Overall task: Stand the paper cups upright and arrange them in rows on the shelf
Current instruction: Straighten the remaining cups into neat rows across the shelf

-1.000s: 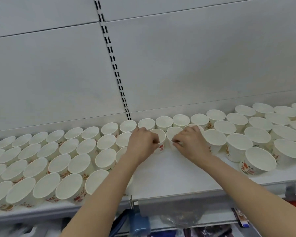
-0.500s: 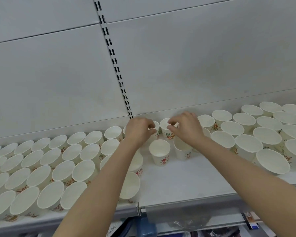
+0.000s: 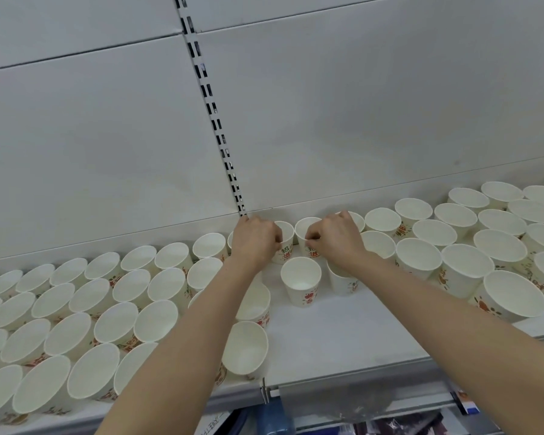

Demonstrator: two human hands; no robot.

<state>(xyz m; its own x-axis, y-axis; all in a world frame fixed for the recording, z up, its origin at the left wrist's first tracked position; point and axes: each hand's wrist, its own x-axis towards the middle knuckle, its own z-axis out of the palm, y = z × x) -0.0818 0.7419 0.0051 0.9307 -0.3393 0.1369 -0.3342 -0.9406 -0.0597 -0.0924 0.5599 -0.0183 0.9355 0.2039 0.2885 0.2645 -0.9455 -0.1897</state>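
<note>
Head cam: both hands, L (image 3: pixel 255 239) & R (image 3: pixel 336 238), seemingly pinch back-row cup rims (image 3: pixel 305 229).

Red characters "招" and "进" – one on each back-row cup (image 3: pixel 285 246), rest illegible

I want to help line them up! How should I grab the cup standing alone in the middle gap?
Pinch the rim of the lone cup from above, thumb outside, finger inside. It stands upright with its mouth open, and the top is clear. Paper walls probably squash, so hold gently.

White paper cups (image 3: pixel 301 280) with red print, upright, rowed on shelf (image 3: pixel 343 337)
</note>
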